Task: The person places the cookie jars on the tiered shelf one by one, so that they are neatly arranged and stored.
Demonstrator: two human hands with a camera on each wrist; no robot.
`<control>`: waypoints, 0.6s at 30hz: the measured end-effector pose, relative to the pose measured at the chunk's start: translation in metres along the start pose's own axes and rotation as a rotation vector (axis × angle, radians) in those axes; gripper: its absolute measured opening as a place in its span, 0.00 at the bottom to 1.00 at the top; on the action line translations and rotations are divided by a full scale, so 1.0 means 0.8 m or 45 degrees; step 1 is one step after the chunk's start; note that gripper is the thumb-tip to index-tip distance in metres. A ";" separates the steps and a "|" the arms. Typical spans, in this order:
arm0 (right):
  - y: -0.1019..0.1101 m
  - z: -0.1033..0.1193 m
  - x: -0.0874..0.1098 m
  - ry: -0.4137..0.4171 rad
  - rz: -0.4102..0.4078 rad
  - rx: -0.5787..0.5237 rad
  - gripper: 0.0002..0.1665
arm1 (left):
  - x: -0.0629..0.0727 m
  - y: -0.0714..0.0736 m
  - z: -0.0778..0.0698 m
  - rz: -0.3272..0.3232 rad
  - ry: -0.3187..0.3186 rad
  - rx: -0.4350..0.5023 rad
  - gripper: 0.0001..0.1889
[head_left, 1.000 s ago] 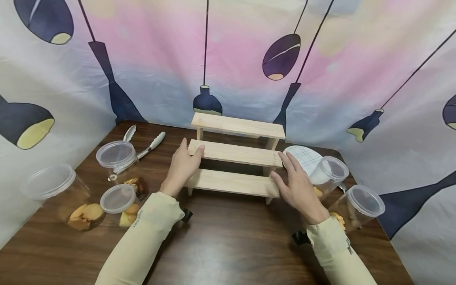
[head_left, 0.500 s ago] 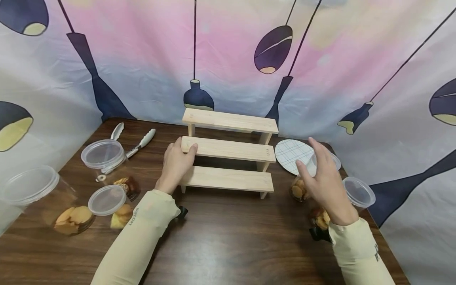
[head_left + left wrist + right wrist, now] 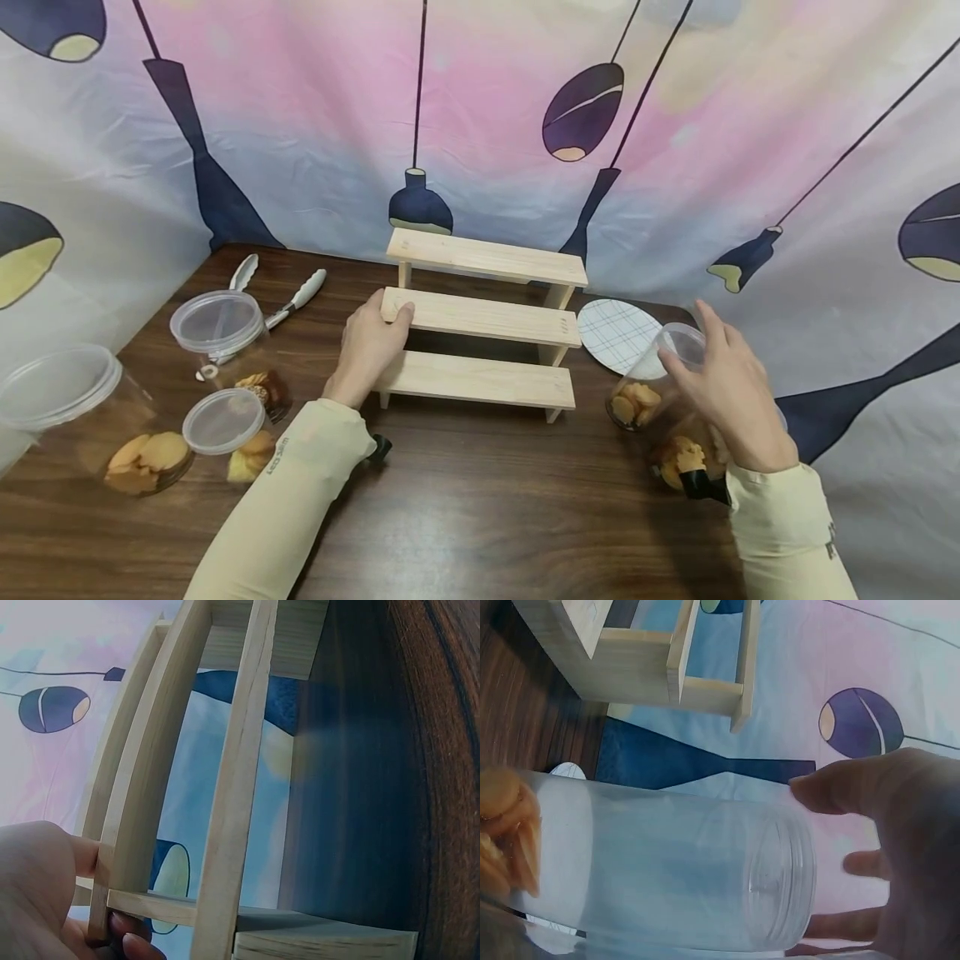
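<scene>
A three-tier pale wooden stand [image 3: 480, 379] is at the middle of the table. My left hand [image 3: 367, 346] grips the left end of its middle board, thumb on top; in the left wrist view, fingertips [image 3: 139, 946] curl beneath that board. Over on the right, my right hand [image 3: 738, 400] is spread above the jars, holding nothing. In the right wrist view its thumb and fingers are parted beside the lidded end of a clear jar [image 3: 667, 855] with biscuits at the bottom. Another biscuit jar [image 3: 637, 398] stands near the plate, and my right hand partly hides the jar closest to it.
A white plate [image 3: 611, 333] with a grid pattern lies right of the stand. At the left are several clear lidded jars [image 3: 217, 321] of biscuits and snacks, with white-tipped tongs [image 3: 303, 292] behind. A patterned cloth [image 3: 315, 125] hangs along the table's back edge.
My right hand has let go of the stand's right end and moved right, over the jars. The left hand keeps its grip on the middle board.
</scene>
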State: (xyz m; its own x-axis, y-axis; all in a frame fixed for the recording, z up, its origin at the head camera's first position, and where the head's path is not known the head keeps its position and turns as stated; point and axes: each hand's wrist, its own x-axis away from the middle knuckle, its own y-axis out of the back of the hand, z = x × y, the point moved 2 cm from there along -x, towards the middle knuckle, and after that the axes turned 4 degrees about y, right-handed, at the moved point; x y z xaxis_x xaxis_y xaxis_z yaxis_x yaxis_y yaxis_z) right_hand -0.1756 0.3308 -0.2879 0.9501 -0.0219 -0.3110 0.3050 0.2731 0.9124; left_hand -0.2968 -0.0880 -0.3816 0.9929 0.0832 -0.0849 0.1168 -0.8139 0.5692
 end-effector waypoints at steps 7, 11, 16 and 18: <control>-0.004 -0.009 -0.003 -0.073 0.191 0.047 0.56 | -0.002 -0.002 0.002 0.005 0.000 0.001 0.39; -0.005 -0.011 -0.006 -0.104 0.289 0.056 0.57 | -0.003 -0.002 0.002 0.006 -0.001 0.005 0.39; -0.004 -0.011 -0.009 -0.113 0.332 0.061 0.55 | -0.003 0.000 0.001 0.007 0.007 0.015 0.39; -0.005 -0.011 -0.009 -0.111 0.333 0.063 0.54 | -0.002 0.001 0.001 0.009 0.013 0.017 0.38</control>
State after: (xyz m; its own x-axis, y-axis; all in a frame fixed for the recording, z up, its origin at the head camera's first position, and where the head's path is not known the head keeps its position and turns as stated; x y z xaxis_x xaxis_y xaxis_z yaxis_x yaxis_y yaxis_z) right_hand -0.1842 0.3384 -0.2913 0.9983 -0.0404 -0.0411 0.0494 0.2335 0.9711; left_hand -0.2987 -0.0892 -0.3818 0.9939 0.0833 -0.0729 0.1099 -0.8222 0.5585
